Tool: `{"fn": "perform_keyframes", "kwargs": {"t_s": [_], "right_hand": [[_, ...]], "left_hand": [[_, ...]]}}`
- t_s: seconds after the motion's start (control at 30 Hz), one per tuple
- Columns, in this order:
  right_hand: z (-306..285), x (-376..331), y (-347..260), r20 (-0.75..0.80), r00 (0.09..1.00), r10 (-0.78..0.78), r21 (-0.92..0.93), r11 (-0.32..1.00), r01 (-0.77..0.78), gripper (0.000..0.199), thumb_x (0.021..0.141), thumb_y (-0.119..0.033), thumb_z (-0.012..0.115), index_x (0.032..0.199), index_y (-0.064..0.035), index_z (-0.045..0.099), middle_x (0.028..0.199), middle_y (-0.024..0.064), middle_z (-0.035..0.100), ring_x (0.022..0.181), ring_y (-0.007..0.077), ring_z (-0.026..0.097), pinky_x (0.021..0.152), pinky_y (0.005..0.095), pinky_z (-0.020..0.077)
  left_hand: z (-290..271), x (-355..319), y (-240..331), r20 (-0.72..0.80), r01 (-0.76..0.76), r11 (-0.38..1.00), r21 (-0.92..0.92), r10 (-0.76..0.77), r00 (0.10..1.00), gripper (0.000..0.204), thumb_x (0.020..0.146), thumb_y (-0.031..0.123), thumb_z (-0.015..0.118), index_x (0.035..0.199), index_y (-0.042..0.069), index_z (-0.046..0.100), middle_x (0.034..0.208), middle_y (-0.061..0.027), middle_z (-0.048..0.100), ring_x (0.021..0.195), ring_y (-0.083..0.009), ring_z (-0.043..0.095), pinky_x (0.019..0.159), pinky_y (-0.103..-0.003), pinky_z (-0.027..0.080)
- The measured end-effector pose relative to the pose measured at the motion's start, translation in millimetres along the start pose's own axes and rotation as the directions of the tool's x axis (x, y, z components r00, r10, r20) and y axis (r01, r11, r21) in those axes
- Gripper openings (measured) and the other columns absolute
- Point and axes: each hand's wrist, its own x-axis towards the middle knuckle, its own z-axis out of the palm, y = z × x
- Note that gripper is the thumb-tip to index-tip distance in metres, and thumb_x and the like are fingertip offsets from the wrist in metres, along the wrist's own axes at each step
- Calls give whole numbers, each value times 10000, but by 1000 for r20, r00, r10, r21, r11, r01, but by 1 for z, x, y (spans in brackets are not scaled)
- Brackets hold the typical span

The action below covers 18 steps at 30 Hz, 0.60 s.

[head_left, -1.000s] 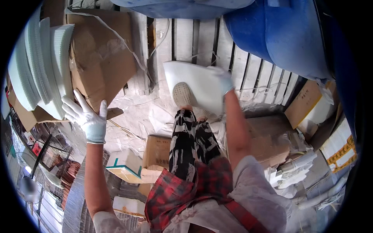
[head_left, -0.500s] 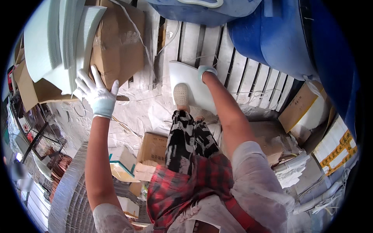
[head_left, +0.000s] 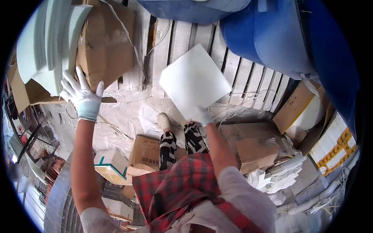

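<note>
My right hand [head_left: 203, 116], gloved and blurred by motion, grips the near corner of a white square sheet [head_left: 195, 79]. The sheet is held out ahead of my feet, in front of a slatted pallet. At the left, my left hand [head_left: 83, 99] in a white glove rests with spread fingers against the lower edge of a brown cardboard box [head_left: 107, 46]. Its fingertips also touch or nearly touch the lower end of several pale, ribbed foam-like sheets [head_left: 54, 46] standing beside the box.
Two large blue plastic containers [head_left: 268, 42] stand on the pale slatted pallet [head_left: 180, 35] at the far side. Cardboard boxes [head_left: 252, 145] sit at the right and near my legs. Loose straps [head_left: 241, 95] trail over the pallet, and crumpled plastic film [head_left: 149, 116] lies on the floor.
My right hand has drawn back toward me, and the white sheet has swung up from beside my foot. My left hand stays at the box. My feet have shifted back.
</note>
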Motion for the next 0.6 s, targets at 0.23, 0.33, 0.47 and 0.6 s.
{"fn": "perform_keyframes", "kwargs": {"t_s": [0.23, 0.33, 0.47, 0.6], "right_hand": [[-2, 77, -37, -226, 974, 7, 183, 982, 36, 403, 852, -347, 539, 1137, -64, 573, 1133, 218, 582, 1043, 381, 554, 900, 448, 432], [-73, 101, -9, -262, 964, 33, -128, 989, -69, 530, 850, -363, 551, 1282, -72, 455, 1256, 223, 506, 1097, 392, 526, 942, 441, 419], [-174, 144, -33, -216, 976, 39, -183, 980, -80, 629, 853, -393, 547, 1353, -55, 374, 1329, 215, 458, 1215, 375, 444, 998, 441, 384], [-177, 217, -31, -463, 875, -142, -258, 966, 21, 638, 830, -430, 570, 1335, -71, 415, 1345, 208, 445, 1265, 356, 393, 1016, 431, 372]], "left_hand": [[-2, -1, 2, -14, 2, 1000, 7, -2, 1000, 902, 790, 578, 578, 1469, 115, 206, 1478, -285, 154, 1310, -494, 206, 1004, -636, 187], [-1, 2, 0, -15, -1, 1000, 19, 1, 1000, 909, 776, 580, 592, 1465, 116, 225, 1475, -279, 163, 1291, -487, 232, 990, -626, 204], [-10, 0, 2, 78, 23, 998, 62, -28, 997, 918, 768, 555, 616, 1459, 87, 233, 1470, -297, 148, 1289, -490, 222, 997, -612, 198], [-10, 5, 3, 41, 0, 999, -33, 1, 999, 942, 764, 531, 629, 1468, 78, 197, 1474, -318, 115, 1303, -518, 194, 1019, -624, 165]]}}
